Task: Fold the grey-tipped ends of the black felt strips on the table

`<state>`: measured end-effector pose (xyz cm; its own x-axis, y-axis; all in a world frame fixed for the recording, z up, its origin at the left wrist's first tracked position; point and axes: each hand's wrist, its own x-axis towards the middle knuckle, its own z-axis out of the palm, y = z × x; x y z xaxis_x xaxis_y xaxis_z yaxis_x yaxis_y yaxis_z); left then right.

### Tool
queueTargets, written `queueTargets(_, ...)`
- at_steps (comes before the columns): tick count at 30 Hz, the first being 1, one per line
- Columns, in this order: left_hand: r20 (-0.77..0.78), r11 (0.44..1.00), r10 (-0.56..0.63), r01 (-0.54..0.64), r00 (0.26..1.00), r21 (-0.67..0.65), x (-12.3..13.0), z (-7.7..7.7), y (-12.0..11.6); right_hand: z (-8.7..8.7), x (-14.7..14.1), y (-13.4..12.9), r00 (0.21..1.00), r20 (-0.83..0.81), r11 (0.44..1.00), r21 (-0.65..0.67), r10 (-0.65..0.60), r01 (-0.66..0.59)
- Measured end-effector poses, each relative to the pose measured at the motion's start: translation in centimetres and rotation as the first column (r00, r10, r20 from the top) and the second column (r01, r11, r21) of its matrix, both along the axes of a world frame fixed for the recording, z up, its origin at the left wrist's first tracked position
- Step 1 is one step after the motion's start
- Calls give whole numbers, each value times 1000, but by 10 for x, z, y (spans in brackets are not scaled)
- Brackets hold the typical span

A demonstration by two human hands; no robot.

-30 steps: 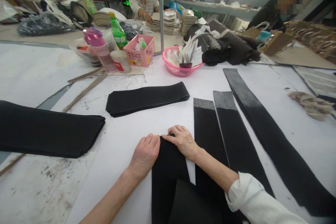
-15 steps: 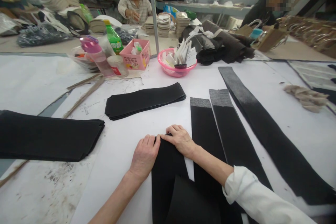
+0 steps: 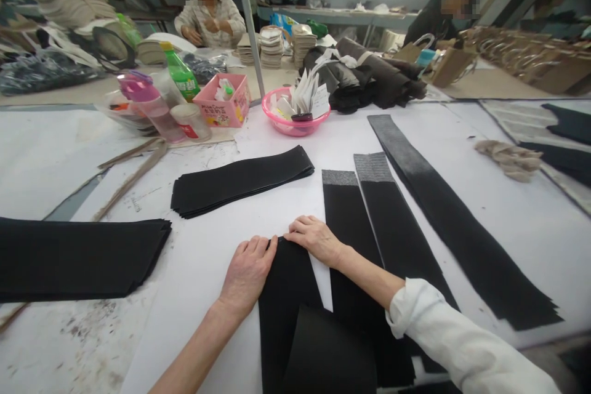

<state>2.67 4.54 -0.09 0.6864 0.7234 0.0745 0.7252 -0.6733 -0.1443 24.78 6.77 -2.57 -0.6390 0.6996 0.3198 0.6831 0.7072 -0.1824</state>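
Observation:
A black strip of sheet material (image 3: 289, 283) lies lengthwise in front of me, its near end curling over. My left hand (image 3: 249, 268) pinches the far edge of this strip at its left corner. On the same edge, at the right corner, the fingers of my right hand (image 3: 318, 240) are pressed down and closed. My two hands almost touch at the fingertips. Just right of them lie black strips with grey far ends, one stack (image 3: 346, 228) beside another stack (image 3: 397, 221). Beyond my hands is a fanned pile of black pieces (image 3: 240, 178).
A larger black stack (image 3: 78, 258) lies at the left, a long fanned row of strips (image 3: 443, 197) at the right. Farther back stand a pink basin (image 3: 295, 126), a pink box (image 3: 224, 101) and a purple-lidded bottle (image 3: 152, 108). Two people sit beyond the table.
The view has shifted slightly to the right, so the things on the table appear farther left. Both hands keep their hold at the strip's far edge. A person at the back has brought their hands together.

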Motion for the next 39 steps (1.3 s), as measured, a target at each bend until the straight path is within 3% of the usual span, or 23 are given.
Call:
queueTargets(15, -85, 999, -46, 46, 995, 1, 16, 4, 1, -1, 2, -2, 999, 24, 999, -17, -37, 37)
queueTargets(22, -67, 999, -49, 47, 997, -17, 16, 3, 0, 0, 18, -7, 997, 12, 997, -7, -72, 72)
queueTargets(34, -75, 995, -97, 95, 992, -31, 27, 3, 6, 3, 11, -12, 992, 82, 995, 34, -93, 90)
queueTargets(39, -32, 994, -102, 101, 994, -43, 30, 3, 6, 5, 19, -9, 994, 53, 995, -12, -95, 96)
